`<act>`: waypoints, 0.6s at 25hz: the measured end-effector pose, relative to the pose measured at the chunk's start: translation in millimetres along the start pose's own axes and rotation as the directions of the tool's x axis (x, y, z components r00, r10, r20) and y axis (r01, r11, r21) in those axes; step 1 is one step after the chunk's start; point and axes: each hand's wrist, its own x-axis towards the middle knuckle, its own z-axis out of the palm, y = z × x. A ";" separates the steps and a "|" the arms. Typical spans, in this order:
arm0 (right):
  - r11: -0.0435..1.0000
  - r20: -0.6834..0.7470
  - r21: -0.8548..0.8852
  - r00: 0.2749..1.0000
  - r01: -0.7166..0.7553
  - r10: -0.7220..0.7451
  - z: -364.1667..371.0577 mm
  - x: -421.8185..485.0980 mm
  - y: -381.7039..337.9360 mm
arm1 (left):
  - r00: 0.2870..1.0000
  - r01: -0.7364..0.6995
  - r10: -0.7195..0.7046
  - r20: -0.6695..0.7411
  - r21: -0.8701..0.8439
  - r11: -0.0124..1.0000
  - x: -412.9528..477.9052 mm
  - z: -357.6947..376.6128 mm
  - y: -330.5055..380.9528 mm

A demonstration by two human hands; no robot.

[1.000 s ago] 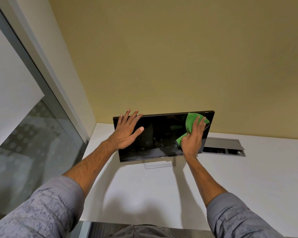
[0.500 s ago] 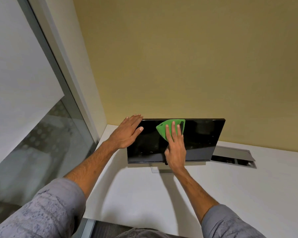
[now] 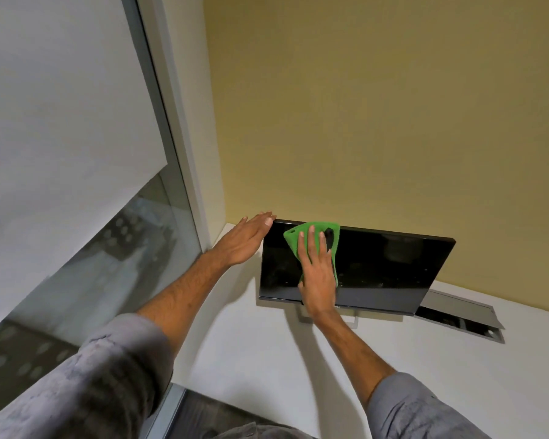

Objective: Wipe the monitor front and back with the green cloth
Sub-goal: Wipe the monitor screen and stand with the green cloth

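A black flat monitor (image 3: 390, 270) stands on a white desk (image 3: 260, 353), its dark screen facing me. The green cloth (image 3: 298, 237) lies flat on the upper left part of the screen. My right hand (image 3: 317, 270) presses the cloth against the glass with straight fingers. My left hand (image 3: 248, 237) rests with flat fingers on the monitor's top left corner and left edge. The monitor's back is hidden.
A yellow wall stands right behind the monitor. A grey cable hatch (image 3: 457, 315) with its lid raised sits in the desk at the monitor's right. A glass partition with a white blind (image 3: 61, 137) runs along the left.
My right hand slid the cloth leftward across the screen, from the upper right part to the upper left. My left hand shifted from the screen face to the left corner.
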 end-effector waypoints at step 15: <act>0.858 0.076 -0.268 0.897 0.439 -0.436 -12.3 47.0 4.3 | 0.998 0.038 -0.040 -0.038 -0.045 0.998 4.4 7.3 -12.8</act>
